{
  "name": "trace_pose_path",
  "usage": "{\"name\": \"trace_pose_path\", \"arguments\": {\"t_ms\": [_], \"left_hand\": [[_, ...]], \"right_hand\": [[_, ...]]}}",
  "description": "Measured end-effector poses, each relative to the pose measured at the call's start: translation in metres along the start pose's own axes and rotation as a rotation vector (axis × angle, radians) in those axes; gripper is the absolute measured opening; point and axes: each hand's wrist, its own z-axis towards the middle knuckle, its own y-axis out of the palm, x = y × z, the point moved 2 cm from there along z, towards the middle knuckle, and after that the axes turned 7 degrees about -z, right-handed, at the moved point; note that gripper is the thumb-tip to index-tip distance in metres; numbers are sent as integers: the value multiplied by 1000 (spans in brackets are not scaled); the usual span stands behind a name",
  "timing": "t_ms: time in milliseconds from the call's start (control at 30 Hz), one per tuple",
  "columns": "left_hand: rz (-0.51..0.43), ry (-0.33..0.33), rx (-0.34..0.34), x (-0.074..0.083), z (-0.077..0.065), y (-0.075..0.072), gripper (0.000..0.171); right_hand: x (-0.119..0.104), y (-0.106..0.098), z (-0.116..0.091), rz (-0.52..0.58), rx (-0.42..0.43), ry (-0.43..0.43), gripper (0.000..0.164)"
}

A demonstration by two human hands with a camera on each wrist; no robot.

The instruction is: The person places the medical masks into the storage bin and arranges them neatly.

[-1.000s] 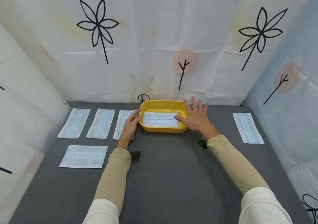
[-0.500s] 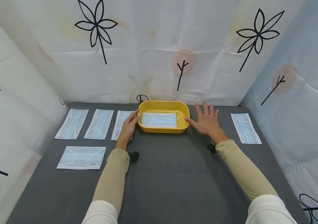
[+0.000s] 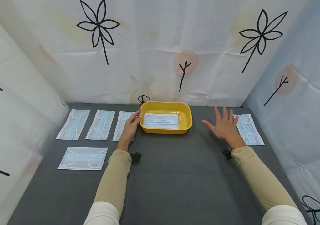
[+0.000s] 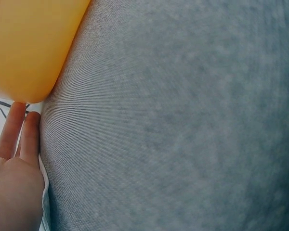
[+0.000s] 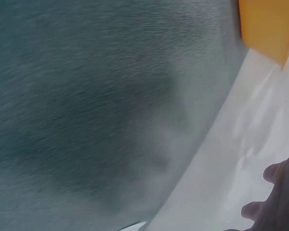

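Observation:
A yellow tray (image 3: 166, 131) stands at the back middle of the table, with a light blue face mask (image 3: 161, 121) lying in it. My left hand (image 3: 129, 130) touches the tray's left end with its fingers straight; in the left wrist view the fingertips meet the yellow wall (image 4: 33, 48). Under that hand, a mask (image 3: 119, 126) on the table is partly covered. My right hand (image 3: 225, 126), fingers spread and holding nothing, is over the table between the tray and a mask (image 3: 250, 131) at the right, overlapping that mask's left edge in the head view.
Two more masks, one (image 3: 73, 125) at the far left and one (image 3: 100, 125) beside it, lie upright in a row. Another mask (image 3: 83, 158) lies crosswise in front of them. White printed cloth (image 3: 160, 50) hangs behind and on both sides of the grey table (image 3: 171, 178).
My right hand has left the tray's right end and moved right, towards the mask on that side. The left hand has stayed at the tray, which has not visibly moved.

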Motion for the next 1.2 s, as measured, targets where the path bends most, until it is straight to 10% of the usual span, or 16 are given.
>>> {"name": "trace_pose_path", "arguments": {"t_ms": [1200], "left_hand": [[-9, -12, -6, 1, 0, 2, 44]], "right_hand": [[111, 30, -41, 170, -19, 200, 106]]}}
